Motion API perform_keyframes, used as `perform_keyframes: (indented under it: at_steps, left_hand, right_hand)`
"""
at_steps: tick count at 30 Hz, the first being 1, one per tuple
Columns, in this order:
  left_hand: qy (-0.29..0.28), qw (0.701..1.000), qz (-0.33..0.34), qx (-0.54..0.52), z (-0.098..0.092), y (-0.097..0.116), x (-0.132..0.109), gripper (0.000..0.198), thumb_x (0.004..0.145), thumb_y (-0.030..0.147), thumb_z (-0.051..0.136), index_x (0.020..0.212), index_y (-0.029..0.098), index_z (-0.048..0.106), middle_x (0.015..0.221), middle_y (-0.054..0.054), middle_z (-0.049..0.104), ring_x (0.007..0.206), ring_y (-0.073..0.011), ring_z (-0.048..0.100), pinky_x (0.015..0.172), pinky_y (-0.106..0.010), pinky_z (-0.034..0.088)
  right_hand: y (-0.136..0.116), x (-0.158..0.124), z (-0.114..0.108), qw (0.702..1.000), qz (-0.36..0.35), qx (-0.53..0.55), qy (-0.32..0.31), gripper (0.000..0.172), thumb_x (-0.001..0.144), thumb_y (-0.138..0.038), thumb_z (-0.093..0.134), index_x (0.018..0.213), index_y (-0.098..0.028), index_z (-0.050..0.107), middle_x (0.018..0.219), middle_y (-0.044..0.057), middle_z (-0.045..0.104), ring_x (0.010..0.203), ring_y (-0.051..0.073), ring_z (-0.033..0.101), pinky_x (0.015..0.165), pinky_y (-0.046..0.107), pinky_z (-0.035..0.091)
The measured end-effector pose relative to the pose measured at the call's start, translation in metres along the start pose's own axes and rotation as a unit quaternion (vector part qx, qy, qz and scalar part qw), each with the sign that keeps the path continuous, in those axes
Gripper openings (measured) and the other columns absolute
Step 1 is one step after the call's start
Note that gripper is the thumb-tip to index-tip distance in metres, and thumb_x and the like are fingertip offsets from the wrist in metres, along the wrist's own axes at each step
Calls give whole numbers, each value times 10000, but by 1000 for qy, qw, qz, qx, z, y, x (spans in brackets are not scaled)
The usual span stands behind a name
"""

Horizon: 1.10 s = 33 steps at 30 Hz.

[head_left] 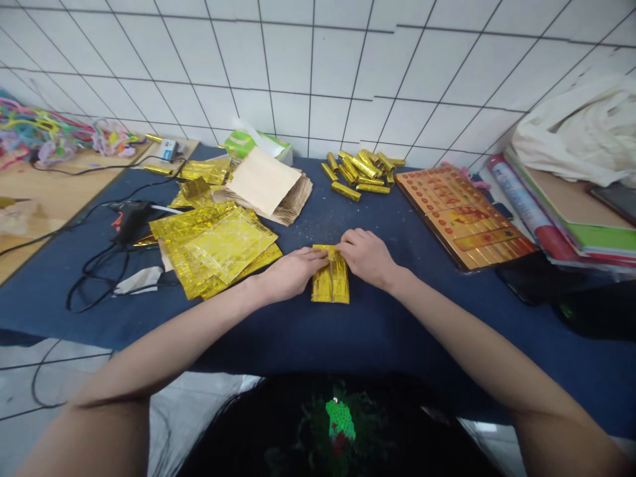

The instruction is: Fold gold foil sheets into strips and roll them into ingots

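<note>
A folded sheet of gold foil paper [340,285] lies on the blue cloth in front of me, both its sides folded in to a seam down the middle. My left hand [293,272] holds its upper left part, fingers pressed together at the far edge. At the upper right corner, my right hand [366,257] pinches the same paper with curled fingers. Fingertips hide part of the far edge. To the left is a loose stack of flat gold foil sheets [218,245]. Behind it sits a pile of plain tan paper [265,180].
Several small gold rolls [365,169] lie near the tiled wall. A red-and-gold printed pack [464,215] is at right, beside stacked books [571,218]. A black glue gun [135,217] and its cable lie left. A tissue pack [256,142] stands behind.
</note>
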<state>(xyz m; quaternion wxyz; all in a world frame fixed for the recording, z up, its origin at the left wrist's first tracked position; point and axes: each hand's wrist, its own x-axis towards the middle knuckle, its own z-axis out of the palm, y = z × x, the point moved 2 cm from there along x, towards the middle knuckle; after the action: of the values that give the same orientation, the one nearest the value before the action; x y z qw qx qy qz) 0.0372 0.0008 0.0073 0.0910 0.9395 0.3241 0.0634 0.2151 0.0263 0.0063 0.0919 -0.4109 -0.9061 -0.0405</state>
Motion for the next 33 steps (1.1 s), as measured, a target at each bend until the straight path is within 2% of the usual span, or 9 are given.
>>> perform_keyframes:
  at_steps: [3,7,9,12,18,23,26,29,33]
  left_hand:
    - [9,999,-15,44,3,-3,-4,357,875,146,371,1190,192,533,1287,-90,496,1177,-196,456,966,-349,364]
    - [11,996,-37,85,4,-2,-10,367,883,183,388,1226,243,502,1251,-92,500,1139,-220,477,911,-369,391]
    - [9,996,-28,87,5,-1,-12,378,890,178,366,1253,207,466,1270,-94,494,1172,-216,454,945,-371,365]
    - [7,997,-32,71,5,-1,-16,380,892,181,355,1260,121,424,1313,-116,470,1240,-201,392,1007,-381,310]
    - [6,998,-42,48,7,0,-21,350,884,251,391,1200,126,473,1354,-99,434,1299,-209,314,1058,-400,257]
    - [1,999,-46,29,1,5,-21,378,859,237,417,1209,99,458,1308,-126,470,1271,-215,357,1062,-387,260]
    - [-35,999,-38,5,-5,6,-22,439,810,279,497,1219,132,435,1342,-130,433,1288,-234,332,1066,-435,234]
    - [-71,997,-27,-18,-9,5,-26,492,740,277,576,1201,177,436,1421,-140,317,1331,-250,249,1068,-472,198]
    - [-74,996,-31,-49,-8,5,-29,467,730,332,616,1150,193,466,1443,-155,268,1349,-254,200,1070,-482,175]
  right_hand:
    - [-3,-16,3,998,-52,8,20,285,844,-113,396,955,-186,649,1024,85,631,992,217,517,874,380,365]
    - [-1,-32,5,999,-49,11,9,359,825,-98,403,1114,-194,593,1208,70,585,1181,253,442,1006,508,241]
    - [-1,-36,4,999,-36,16,-9,389,827,-119,404,1180,-202,546,1264,68,548,1222,267,412,1019,563,191]
    - [-3,-40,1,999,-19,17,-34,414,832,-158,404,1238,-181,487,1320,83,491,1254,286,378,1022,590,180]
    - [-9,-41,-9,998,-46,11,-44,378,807,-150,431,1167,-193,540,1353,91,451,1306,290,288,1020,616,167]
    - [-18,-47,-13,994,-81,52,-46,403,804,-112,409,1184,-188,519,1293,77,519,1261,250,379,1050,582,154]
    - [-20,-51,-12,992,-65,82,-64,384,809,-160,433,1187,-163,505,1322,96,486,1263,266,374,1047,572,184]
    - [-20,-53,-11,989,-49,113,-78,318,805,-198,473,1113,-177,550,1337,98,468,1277,280,349,1041,574,198]
    - [-20,-53,-7,983,3,170,-69,203,858,-256,458,986,-227,612,1326,58,485,1286,250,339,1034,549,240]
